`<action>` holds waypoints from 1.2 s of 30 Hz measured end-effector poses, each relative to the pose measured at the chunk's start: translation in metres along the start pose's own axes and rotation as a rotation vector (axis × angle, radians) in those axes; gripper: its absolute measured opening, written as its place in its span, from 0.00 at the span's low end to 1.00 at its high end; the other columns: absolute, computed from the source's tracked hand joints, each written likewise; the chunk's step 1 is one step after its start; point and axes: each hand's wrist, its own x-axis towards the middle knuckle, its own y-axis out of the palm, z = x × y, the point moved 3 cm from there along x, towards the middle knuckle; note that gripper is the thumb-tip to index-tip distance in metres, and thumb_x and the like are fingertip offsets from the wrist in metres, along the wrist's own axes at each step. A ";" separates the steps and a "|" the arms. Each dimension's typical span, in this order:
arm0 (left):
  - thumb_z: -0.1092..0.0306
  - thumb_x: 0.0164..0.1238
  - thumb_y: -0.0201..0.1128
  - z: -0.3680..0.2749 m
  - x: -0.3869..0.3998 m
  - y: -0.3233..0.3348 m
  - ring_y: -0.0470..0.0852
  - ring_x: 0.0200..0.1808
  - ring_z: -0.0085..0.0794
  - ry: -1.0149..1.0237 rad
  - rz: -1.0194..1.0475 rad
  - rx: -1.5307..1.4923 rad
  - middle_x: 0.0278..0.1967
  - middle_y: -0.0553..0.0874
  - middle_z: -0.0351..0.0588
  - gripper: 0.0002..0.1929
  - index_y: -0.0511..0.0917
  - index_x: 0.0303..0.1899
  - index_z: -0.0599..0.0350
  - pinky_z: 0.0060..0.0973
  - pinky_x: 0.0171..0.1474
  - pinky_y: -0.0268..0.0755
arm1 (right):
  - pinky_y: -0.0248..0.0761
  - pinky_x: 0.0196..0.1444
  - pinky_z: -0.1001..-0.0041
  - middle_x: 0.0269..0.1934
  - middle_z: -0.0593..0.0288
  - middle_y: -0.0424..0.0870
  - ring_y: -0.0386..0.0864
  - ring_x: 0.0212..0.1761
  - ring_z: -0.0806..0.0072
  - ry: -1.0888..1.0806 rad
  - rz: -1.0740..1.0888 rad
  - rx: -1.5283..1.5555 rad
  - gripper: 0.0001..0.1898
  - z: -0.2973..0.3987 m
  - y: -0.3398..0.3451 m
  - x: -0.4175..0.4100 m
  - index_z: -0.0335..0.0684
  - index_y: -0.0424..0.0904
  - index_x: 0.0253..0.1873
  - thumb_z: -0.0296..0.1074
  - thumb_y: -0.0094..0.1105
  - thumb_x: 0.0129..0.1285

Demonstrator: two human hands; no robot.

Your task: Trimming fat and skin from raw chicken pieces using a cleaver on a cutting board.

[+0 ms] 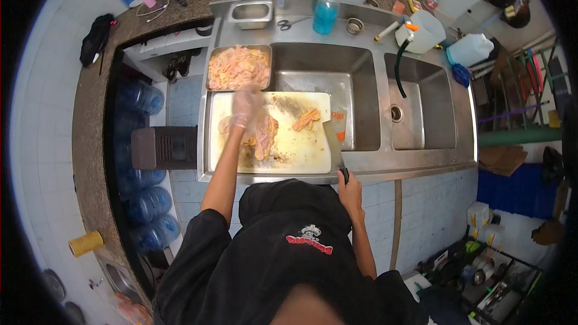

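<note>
My left hand [247, 107], in a clear plastic glove and blurred, is over the upper left of a white cutting board [289, 158]. Whether its fingers hold anything cannot be told. Raw meat pieces [265, 137] lie below and beside it, and a smaller strip of meat [307, 119] lies at the board's right. Just beyond the hand stands a metal pan [270, 70] heaped with cut raw meat [237, 67]. My right hand [349, 189] grips the black handle of a wide-bladed knife [333, 142], its blade pointing away along the board's right edge.
Right of the board are a large steel sink basin [361, 99] and a smaller one [420, 122] with a green hose [399, 72]. Behind stand a blue soap pump bottle [325, 16], scissors [285, 25], a small steel pan [250, 22] and a small metal cup [355, 25].
</note>
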 end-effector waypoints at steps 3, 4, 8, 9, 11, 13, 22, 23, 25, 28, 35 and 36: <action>0.67 0.61 0.63 -0.042 -0.029 0.068 0.87 0.39 0.50 0.071 0.405 0.074 0.33 0.87 0.61 0.09 0.86 0.35 0.64 0.39 0.46 0.78 | 0.71 0.41 0.48 0.33 0.33 0.83 0.80 0.39 0.34 0.008 -0.121 0.051 0.22 -0.007 -0.002 -0.003 0.29 0.78 0.42 0.48 0.54 0.73; 0.62 0.61 0.65 -0.025 -0.034 0.091 0.87 0.42 0.50 0.147 0.459 0.109 0.38 0.88 0.60 0.12 0.86 0.34 0.64 0.40 0.50 0.78 | 0.71 0.41 0.48 0.33 0.33 0.83 0.80 0.39 0.34 0.000 -0.117 0.051 0.22 -0.005 0.000 -0.003 0.29 0.78 0.42 0.48 0.54 0.73; 0.53 0.61 0.68 -0.040 -0.052 0.138 0.87 0.43 0.49 0.268 0.483 0.443 0.39 0.88 0.59 0.18 0.86 0.39 0.61 0.38 0.50 0.77 | 0.71 0.38 0.49 0.32 0.35 0.83 0.80 0.38 0.34 0.027 -0.098 0.043 0.21 -0.007 0.003 -0.003 0.30 0.79 0.42 0.48 0.54 0.73; 0.53 0.61 0.68 -0.042 -0.050 0.143 0.87 0.41 0.50 0.274 0.534 0.484 0.38 0.89 0.58 0.18 0.86 0.40 0.61 0.39 0.49 0.78 | 0.71 0.38 0.49 0.32 0.35 0.83 0.80 0.38 0.33 0.040 -0.080 0.040 0.21 -0.006 0.003 -0.005 0.30 0.79 0.42 0.48 0.54 0.73; 0.53 0.60 0.68 -0.045 -0.049 0.146 0.88 0.40 0.50 0.284 0.584 0.525 0.36 0.89 0.57 0.19 0.86 0.40 0.62 0.41 0.47 0.79 | 0.71 0.38 0.49 0.32 0.35 0.82 0.80 0.38 0.33 0.022 -0.094 0.033 0.21 -0.002 0.003 -0.010 0.30 0.79 0.42 0.48 0.55 0.73; 0.51 0.61 0.69 -0.062 -0.046 0.134 0.89 0.34 0.44 0.050 0.542 0.270 0.34 0.90 0.55 0.21 0.85 0.43 0.62 0.36 0.42 0.80 | 0.71 0.39 0.49 0.32 0.35 0.82 0.80 0.38 0.34 0.017 -0.122 0.032 0.20 -0.004 -0.002 -0.012 0.31 0.79 0.42 0.48 0.55 0.73; 0.49 0.62 0.70 -0.055 -0.058 0.107 0.86 0.31 0.35 -0.408 0.495 -0.242 0.29 0.88 0.55 0.22 0.86 0.38 0.63 0.31 0.36 0.77 | 0.71 0.40 0.49 0.33 0.33 0.82 0.80 0.40 0.34 0.059 -0.103 0.105 0.20 -0.001 -0.004 -0.001 0.31 0.79 0.42 0.48 0.55 0.72; 0.49 0.62 0.70 -0.041 -0.064 0.106 0.86 0.31 0.35 -0.415 0.491 -0.244 0.29 0.88 0.55 0.22 0.86 0.38 0.63 0.31 0.36 0.77 | 0.71 0.41 0.48 0.33 0.33 0.82 0.79 0.40 0.33 0.026 -0.091 0.113 0.21 0.005 -0.002 0.003 0.31 0.78 0.43 0.48 0.55 0.72; 0.50 0.62 0.69 -0.020 -0.077 0.101 0.86 0.30 0.46 -0.341 0.420 0.089 0.27 0.86 0.59 0.21 0.85 0.34 0.64 0.38 0.35 0.75 | 0.71 0.42 0.47 0.33 0.32 0.82 0.79 0.41 0.32 -0.005 -0.079 0.119 0.21 0.011 0.006 0.015 0.31 0.78 0.44 0.49 0.54 0.73; 0.53 0.58 0.70 -0.004 -0.096 0.097 0.85 0.30 0.54 -0.339 0.287 0.153 0.25 0.85 0.61 0.19 0.83 0.29 0.64 0.42 0.34 0.74 | 0.70 0.45 0.43 0.35 0.31 0.82 0.79 0.41 0.31 -0.046 0.074 -0.045 0.22 0.018 0.033 0.032 0.33 0.77 0.46 0.52 0.52 0.73; 0.62 0.51 0.73 0.000 -0.116 0.084 0.85 0.29 0.51 -0.324 0.063 0.207 0.24 0.84 0.61 0.13 0.82 0.27 0.64 0.42 0.34 0.74 | 0.71 0.44 0.43 0.32 0.30 0.82 0.80 0.40 0.31 0.010 0.041 -0.201 0.23 0.017 0.040 0.041 0.35 0.77 0.47 0.54 0.51 0.73; 0.63 0.52 0.73 -0.011 -0.117 0.083 0.86 0.29 0.51 -0.376 0.060 0.129 0.24 0.84 0.62 0.13 0.82 0.28 0.64 0.42 0.34 0.74 | 0.71 0.44 0.42 0.32 0.29 0.82 0.80 0.40 0.30 0.021 0.065 -0.193 0.23 0.020 0.038 0.037 0.34 0.76 0.46 0.54 0.51 0.73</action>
